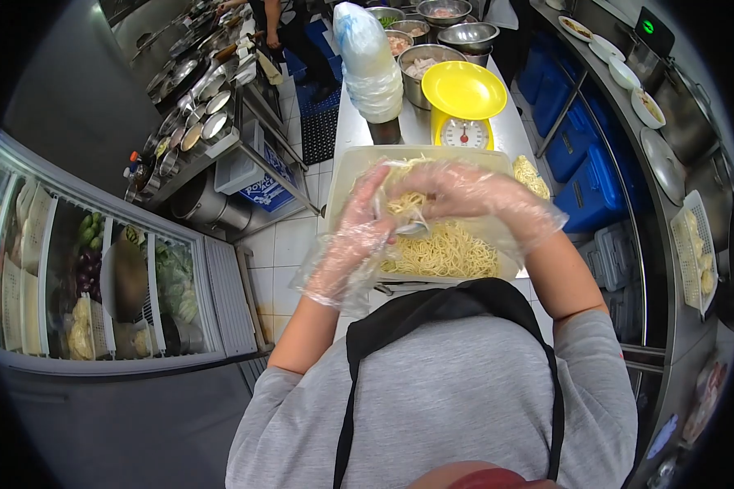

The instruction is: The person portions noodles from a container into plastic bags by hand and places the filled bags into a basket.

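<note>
Both of my hands wear clear plastic gloves and are raised over a translucent tub (342,175) of pale noodles (444,251). My left hand (363,212) has its fingers curled at a small clear plastic bag with some noodles in it. My right hand (448,189) curves over the same bag from the other side, its fingers bent around the noodles (409,202). Just beyond the tub stands a yellow scale (463,133) with a yellow plate (463,90) on top.
A tall stack of plastic-wrapped containers (369,65) and metal bowls (432,65) stand at the table's far part. A bag of noodles (530,175) lies right of the tub. A glass-door fridge (110,285) is at left, a counter (628,98) at right. Another person (289,41) stands far back.
</note>
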Demonstrator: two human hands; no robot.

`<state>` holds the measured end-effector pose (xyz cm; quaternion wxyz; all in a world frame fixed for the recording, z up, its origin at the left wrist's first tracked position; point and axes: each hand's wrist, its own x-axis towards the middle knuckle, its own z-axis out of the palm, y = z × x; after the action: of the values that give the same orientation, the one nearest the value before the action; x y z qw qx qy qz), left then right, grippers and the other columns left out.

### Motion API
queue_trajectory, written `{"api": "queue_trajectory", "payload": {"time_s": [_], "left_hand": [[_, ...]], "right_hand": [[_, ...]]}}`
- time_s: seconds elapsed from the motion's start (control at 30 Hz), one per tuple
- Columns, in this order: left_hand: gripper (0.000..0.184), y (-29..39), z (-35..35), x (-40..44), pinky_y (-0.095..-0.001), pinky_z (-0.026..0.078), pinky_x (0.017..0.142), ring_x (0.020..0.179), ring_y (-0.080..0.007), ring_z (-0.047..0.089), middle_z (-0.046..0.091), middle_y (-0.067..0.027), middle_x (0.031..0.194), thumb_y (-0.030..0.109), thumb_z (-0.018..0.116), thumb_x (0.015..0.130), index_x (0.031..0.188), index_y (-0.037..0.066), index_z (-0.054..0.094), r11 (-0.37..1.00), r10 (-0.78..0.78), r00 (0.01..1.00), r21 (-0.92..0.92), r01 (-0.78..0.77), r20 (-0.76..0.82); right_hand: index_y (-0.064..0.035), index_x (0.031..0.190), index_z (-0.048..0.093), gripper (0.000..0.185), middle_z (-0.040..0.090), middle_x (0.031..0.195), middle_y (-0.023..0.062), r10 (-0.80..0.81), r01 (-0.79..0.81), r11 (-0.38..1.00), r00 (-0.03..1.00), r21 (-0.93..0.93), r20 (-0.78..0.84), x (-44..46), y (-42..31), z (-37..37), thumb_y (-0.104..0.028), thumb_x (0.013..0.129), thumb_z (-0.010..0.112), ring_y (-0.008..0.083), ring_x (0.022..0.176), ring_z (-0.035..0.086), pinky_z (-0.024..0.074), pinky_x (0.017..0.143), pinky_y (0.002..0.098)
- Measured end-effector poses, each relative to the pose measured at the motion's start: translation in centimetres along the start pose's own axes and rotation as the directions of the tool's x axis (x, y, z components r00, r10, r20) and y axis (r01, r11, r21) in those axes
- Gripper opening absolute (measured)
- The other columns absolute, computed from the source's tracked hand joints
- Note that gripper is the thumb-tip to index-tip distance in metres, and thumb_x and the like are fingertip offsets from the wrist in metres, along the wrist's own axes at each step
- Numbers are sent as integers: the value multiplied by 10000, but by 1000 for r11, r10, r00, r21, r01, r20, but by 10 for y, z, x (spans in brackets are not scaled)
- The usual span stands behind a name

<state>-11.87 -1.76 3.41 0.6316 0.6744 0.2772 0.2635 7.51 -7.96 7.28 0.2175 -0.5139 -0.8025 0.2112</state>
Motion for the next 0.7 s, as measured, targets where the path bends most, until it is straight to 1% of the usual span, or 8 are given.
{"api": "queue_trajectory", "payload": {"time_s": [0.13,0.23,0.3,0.4,0.53,0.6,0.63,0.7], "left_hand": [[692,14,-21,-21,-171,429,517,627,-34,467,438,-75,1293,-79,459,694,1359,103,402,994,-108,989,-36,105,-101],[691,0,-35,-28,-176,416,518,631,-50,472,457,-82,1264,-79,446,678,1349,83,413,992,-119,983,-55,112,-140],[694,-5,-38,-31,-178,412,519,635,-55,474,465,-82,1255,-81,447,673,1349,75,412,991,-117,980,-90,103,-161],[689,-11,-41,-35,-174,404,522,646,-60,475,480,-84,1236,-89,441,673,1344,64,417,988,-133,969,-104,114,-208],[687,-9,-42,-37,-172,403,522,643,-58,473,493,-98,1220,-101,437,679,1346,65,413,983,-144,946,-149,105,-290],[684,-13,-46,-37,-170,401,521,637,-56,469,494,-103,1222,-104,435,682,1345,65,414,983,-156,932,-139,116,-326],[693,-18,-52,-35,-177,428,543,681,-63,496,458,-101,1277,-104,449,695,1361,75,389,981,-165,932,-152,121,-323],[683,-23,-56,-32,-186,447,559,713,-63,514,430,-97,1327,-106,455,721,1372,81,370,981,-166,934,-149,124,-316]], "right_hand": [[-150,1169,571,385,619,1079,109,179,-180,955,983,236,26,2,15,-26,-200,799,666,258,960,611,484,846,401],[-144,1207,542,460,613,1079,128,340,-322,929,937,184,-79,14,57,-5,-191,774,691,257,973,597,486,849,387],[-110,1223,530,506,585,1133,141,633,-624,774,770,-105,87,23,64,7,-176,743,677,257,1033,564,490,834,350],[-106,1214,519,517,579,1127,136,463,-462,886,883,29,-78,29,115,78,-115,722,677,262,1041,556,479,857,357],[-112,1211,505,551,554,1161,140,457,-433,875,887,218,-73,43,120,93,-61,694,688,277,1089,529,425,942,357],[-105,1241,464,623,528,1195,149,331,-320,917,944,237,-6,44,95,70,-5,670,692,277,1132,496,386,988,348],[-105,1241,464,623,528,1195,149,339,-329,913,941,240,-3,44,97,69,-5,670,692,277,1132,496,386,988,348],[-106,1309,418,712,484,1260,188,95,-38,902,989,430,-112,44,103,64,-169,674,734,337,1177,461,387,986,383]]}}
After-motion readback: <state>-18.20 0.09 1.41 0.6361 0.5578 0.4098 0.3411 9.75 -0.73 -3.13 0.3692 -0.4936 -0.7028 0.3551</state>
